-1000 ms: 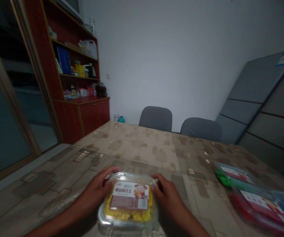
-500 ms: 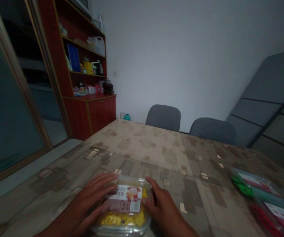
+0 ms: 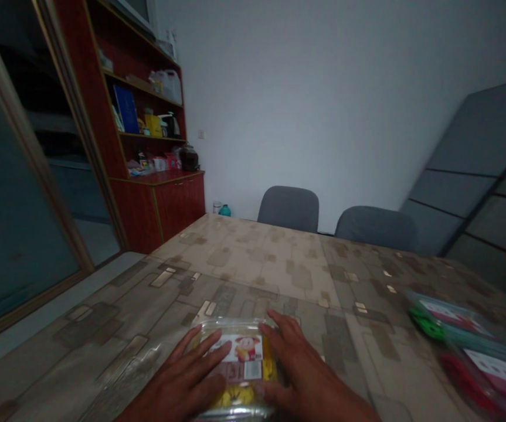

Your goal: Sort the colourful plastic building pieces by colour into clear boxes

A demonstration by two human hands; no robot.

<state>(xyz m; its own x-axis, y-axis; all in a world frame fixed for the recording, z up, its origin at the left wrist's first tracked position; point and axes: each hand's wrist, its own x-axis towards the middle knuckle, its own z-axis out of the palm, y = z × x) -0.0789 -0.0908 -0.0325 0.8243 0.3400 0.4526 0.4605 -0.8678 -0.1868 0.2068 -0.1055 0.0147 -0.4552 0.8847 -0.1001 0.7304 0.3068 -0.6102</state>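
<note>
A clear plastic box with yellow contents lies at the table's near edge, its lid shut over them. On the lid is a white and dark red label with a cartoon figure. My left hand rests on the left part of the lid, fingers spread and stretched over the label. Around the right side of the box is my right hand, with a finger along the lid's edge and the thumb at the near right corner. The near end of the box is cut off by the frame.
To the right lie a clear box with green contents and another with red contents. Grey chairs stand beyond the patterned table. A red-brown cabinet is at the far left, beside a sliding glass door.
My left hand has shifted right and spread further across the label. My right hand's fingers have come further over the lid's right edge. The box appears slightly lower and farther right.
</note>
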